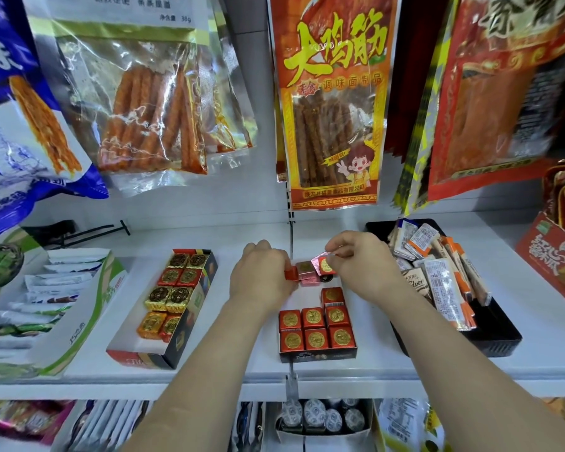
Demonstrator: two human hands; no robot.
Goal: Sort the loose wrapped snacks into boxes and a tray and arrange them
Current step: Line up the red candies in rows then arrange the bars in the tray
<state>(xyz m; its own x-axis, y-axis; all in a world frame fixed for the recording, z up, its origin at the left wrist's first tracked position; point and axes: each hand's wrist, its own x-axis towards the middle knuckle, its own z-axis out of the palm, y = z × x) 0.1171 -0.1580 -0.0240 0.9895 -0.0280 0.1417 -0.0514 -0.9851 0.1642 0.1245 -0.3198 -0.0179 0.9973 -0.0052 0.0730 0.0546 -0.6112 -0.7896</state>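
Observation:
On the white shelf, my left hand (261,275) grips a red foil cube (291,274) at the back of a low dark box (317,353). My right hand (359,262) pinches a pink-and-red foil cube (323,264) just beside it. Between the hands lie pink and brown foil cubes (307,272). The front of that box holds several red cubes with gold seals (317,327) in neat rows. To the left, a longer box (196,324) holds red, gold and orange cubes (173,295). A black tray (496,334) at the right holds wrapped bars (444,282).
A white and green carton (88,321) of wrapped wafers stands at far left. A red carton (552,256) sits at far right. Hanging snack bags (333,102) crowd the space above the shelf. A lower shelf with more packets (320,419) shows below the front edge.

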